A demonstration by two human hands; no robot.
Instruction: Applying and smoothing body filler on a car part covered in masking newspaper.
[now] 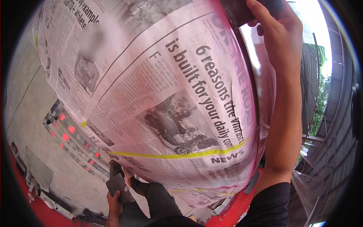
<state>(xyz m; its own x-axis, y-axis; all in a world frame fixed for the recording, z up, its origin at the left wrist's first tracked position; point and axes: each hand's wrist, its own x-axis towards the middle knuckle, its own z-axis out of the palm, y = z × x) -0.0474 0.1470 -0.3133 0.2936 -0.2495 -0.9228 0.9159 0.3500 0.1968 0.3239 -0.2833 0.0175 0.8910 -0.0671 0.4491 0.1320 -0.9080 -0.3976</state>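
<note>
Sheets of newspaper (159, 83) with pink overspray cover a large curved surface, joined by a strip of yellow masking tape (151, 155). At the top right, my right hand (278, 34) is closed on a dark flat piece (238, 13), thumb on top, over the newspaper's edge beside a glossy strip. The piece runs out of the picture. Low at the left, near my legs, my left hand (114, 202) grips a dark grey rectangular flat piece (117, 184), away from the newspaper. What these two pieces are made of is unclear.
Concrete floor (28, 113) lies below, with a slatted dark and red object (70, 130) on it. Red edging (236, 208) shows under the covered surface. At the right are a corrugated metal wall (336, 125), clear plastic film (306, 189) and greenery outside.
</note>
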